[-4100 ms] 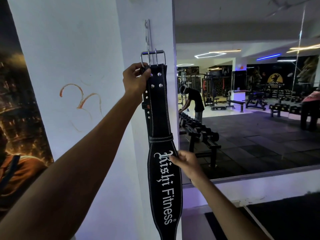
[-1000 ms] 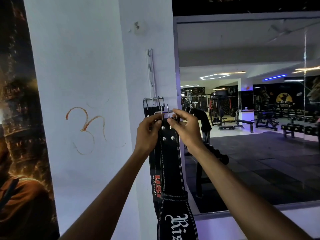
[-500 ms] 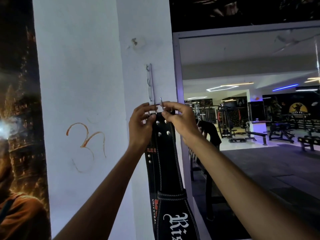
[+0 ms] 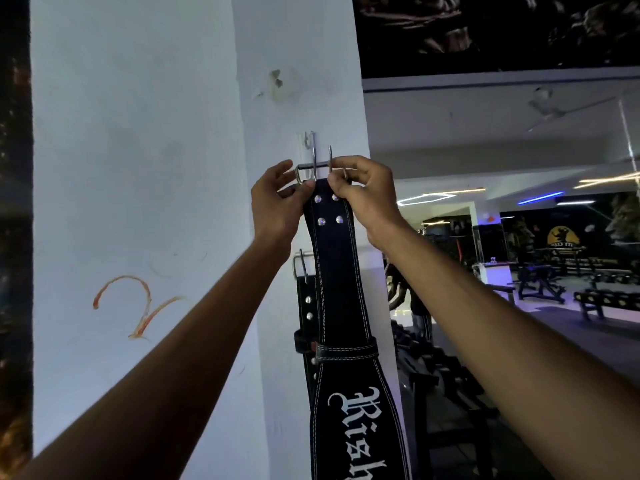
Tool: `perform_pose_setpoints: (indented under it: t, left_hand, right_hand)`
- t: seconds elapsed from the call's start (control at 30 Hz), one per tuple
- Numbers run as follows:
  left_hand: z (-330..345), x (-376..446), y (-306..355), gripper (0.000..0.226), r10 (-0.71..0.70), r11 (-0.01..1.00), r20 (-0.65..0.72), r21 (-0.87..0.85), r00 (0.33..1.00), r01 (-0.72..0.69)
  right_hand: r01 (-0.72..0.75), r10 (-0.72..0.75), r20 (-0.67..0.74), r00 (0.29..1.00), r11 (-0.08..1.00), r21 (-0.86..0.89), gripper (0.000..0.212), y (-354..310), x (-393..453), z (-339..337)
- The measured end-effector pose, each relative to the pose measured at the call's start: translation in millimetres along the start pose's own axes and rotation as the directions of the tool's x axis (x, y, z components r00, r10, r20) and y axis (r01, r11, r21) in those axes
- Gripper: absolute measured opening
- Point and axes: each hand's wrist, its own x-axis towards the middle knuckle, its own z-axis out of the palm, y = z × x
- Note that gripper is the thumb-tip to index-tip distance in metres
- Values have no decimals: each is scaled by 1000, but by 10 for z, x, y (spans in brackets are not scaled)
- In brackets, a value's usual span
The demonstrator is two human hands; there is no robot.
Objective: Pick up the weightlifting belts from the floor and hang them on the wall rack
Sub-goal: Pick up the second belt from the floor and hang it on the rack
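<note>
The fingers [image 4: 304,188] of the left hand [image 4: 277,206] pinch the top left corner of a black belt [image 4: 337,271], while the right hand [image 4: 363,195] grips its top right corner and the metal buckle [image 4: 313,169]. The buckle's two prongs stand upright against the wall rack [image 4: 306,142], a narrow strip fixed to a white pillar [image 4: 301,46]. The belt hangs straight down, white lettering low on it. Behind it, a second belt [image 4: 306,313] hangs lower on the same strip, mostly covered.
</note>
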Motion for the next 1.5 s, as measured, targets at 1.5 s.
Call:
perform_pose_setpoints:
  t: [1.5]
  left_hand:
    - [186,726,-907,19,-42,997,-48,-60,998,39]
  right_hand:
    - [-2,5,-50,999,998,57,46,1121,612,413]
